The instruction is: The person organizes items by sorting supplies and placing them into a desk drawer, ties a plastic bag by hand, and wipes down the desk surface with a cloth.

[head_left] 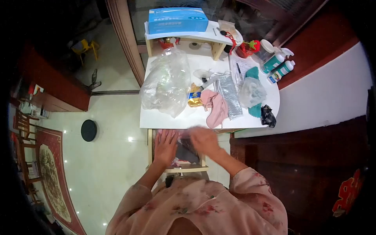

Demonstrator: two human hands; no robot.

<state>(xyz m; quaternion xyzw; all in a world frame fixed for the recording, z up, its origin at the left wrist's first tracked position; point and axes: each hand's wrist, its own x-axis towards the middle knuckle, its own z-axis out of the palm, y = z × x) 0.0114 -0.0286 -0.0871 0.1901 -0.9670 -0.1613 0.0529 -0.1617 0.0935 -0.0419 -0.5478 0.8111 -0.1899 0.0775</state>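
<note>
An open drawer (179, 170) sticks out below the front edge of the white table (160, 118). My left hand (166, 145) lies over the drawer's left part, fingers spread, on pinkish contents. Over the drawer's right side my right hand (204, 140) is blurred, its fingers curled; whether it holds anything is hidden. Dark items and clear plastic (188, 150) show between the hands. On the table just above are a pink cloth (216, 109), a gold packet (194, 96) and a large clear plastic bag (166, 84).
A silver bubble sleeve (230, 96), a clear bag (252, 93) on green cloth and a black bag (268, 116) lie at the right. Spray bottles (274, 62) stand behind. A blue box (178, 21) sits on the shelf. A round black object (89, 130) is on the floor.
</note>
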